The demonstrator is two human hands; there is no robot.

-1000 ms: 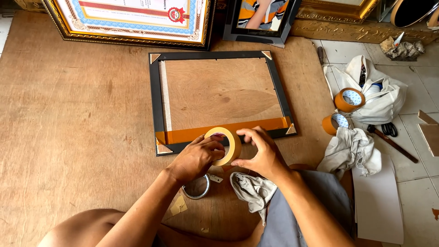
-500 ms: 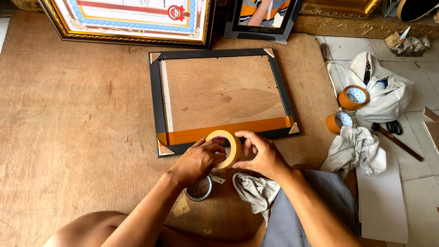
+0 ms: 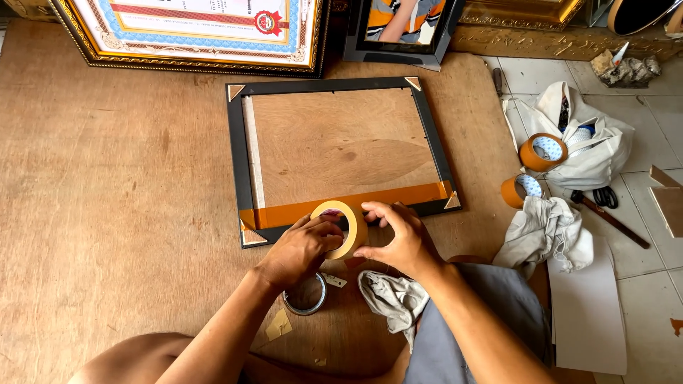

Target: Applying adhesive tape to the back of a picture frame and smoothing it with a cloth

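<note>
The wooden tabletop point(image 3: 107, 185) carries a black picture frame point(image 3: 340, 153) lying face down, with an orange tape strip point(image 3: 348, 206) along its near edge. Your left hand point(image 3: 302, 247) and right hand point(image 3: 398, 238) both hold the tape roll point(image 3: 347, 226) upright at that edge, each grip pinching the roll.

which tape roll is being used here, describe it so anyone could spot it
Start at the black frame lying face down on the wooden board. At its near edge, both hands, left and right, hold a tape roll upright on its rim. It is pale tan and held, unlike the two darker orange rolls lying off to the right by the white bag.
</note>
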